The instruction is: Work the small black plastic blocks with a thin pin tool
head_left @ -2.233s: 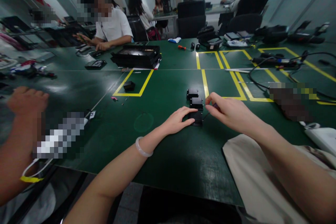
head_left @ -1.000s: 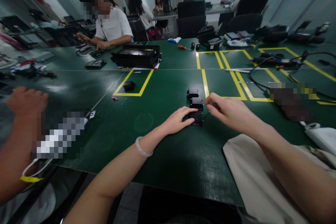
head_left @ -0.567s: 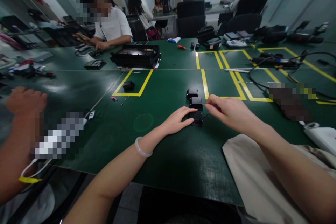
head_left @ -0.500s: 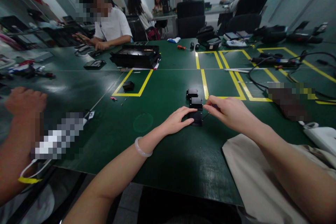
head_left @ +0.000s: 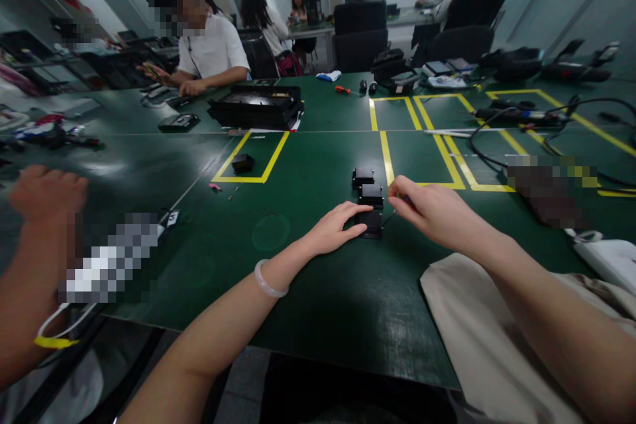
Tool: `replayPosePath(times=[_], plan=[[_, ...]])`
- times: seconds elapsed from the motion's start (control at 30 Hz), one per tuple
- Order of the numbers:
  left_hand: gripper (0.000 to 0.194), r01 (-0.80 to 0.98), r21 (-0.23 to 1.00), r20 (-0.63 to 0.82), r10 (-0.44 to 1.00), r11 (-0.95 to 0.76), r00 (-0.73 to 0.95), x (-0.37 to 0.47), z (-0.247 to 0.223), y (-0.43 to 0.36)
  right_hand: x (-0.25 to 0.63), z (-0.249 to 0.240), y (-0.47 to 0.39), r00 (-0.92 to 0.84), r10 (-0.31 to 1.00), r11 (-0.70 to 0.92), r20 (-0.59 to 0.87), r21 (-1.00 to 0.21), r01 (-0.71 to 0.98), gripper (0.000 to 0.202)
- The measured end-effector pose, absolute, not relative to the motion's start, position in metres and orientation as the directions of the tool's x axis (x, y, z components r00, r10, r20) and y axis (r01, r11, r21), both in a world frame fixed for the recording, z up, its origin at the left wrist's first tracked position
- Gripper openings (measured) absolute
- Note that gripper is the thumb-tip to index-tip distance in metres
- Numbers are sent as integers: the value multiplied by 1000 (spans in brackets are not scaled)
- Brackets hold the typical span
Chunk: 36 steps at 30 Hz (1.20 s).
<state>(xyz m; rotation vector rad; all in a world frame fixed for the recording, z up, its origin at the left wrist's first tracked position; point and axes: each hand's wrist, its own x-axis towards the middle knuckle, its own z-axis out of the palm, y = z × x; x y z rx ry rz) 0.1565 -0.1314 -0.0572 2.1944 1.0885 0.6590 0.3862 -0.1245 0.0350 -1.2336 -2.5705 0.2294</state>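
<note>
A green tabletop [head_left: 318, 291] is stretching out all around the near black block [head_left: 373, 221]. To the right of the block, on its near side, a beige cloth [head_left: 472, 318] is draping. A large black casing [head_left: 256, 108] is sitting well beyond the block, off to its left. The person's right hand [head_left: 427, 207] is poising itself just right of the block, its fingers pinching narrowly. The left hand [head_left: 330, 230] is reaching in from the block's left, thumb and forefinger standing slightly apart and holding the block between them. Two other black blocks [head_left: 371, 194] are resting just behind it. Thinnest of all, a dark rod [head_left: 390, 218] is slanting from those pinched right fingers toward the block's right edge; whether they're touching, I'm not telling for certain.
</note>
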Motion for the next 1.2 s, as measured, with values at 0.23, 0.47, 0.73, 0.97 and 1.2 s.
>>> replayPosePath(times=[0.23, 0.47, 0.73, 0.97, 1.2], plan=[[41, 533, 694, 158, 824, -485, 544, 157, -56, -131, 386, 34, -124, -605, 773, 634, 189, -236, 736, 26], [40, 528, 691, 168, 821, -493, 546, 156, -58, -131, 386, 34, -125, -615, 764, 645, 195, -248, 723, 25], [40, 527, 686, 176, 817, -502, 549, 156, -59, -130, 386, 31, -123, -622, 755, 655, 207, -221, 722, 27], [41, 517, 691, 181, 814, -505, 552, 156, -59, -130, 386, 31, -123, -610, 764, 644, 209, -193, 741, 25], [40, 523, 688, 179, 816, -503, 550, 156, -59, -130, 384, 32, -125, -603, 770, 638, 209, -201, 744, 25]])
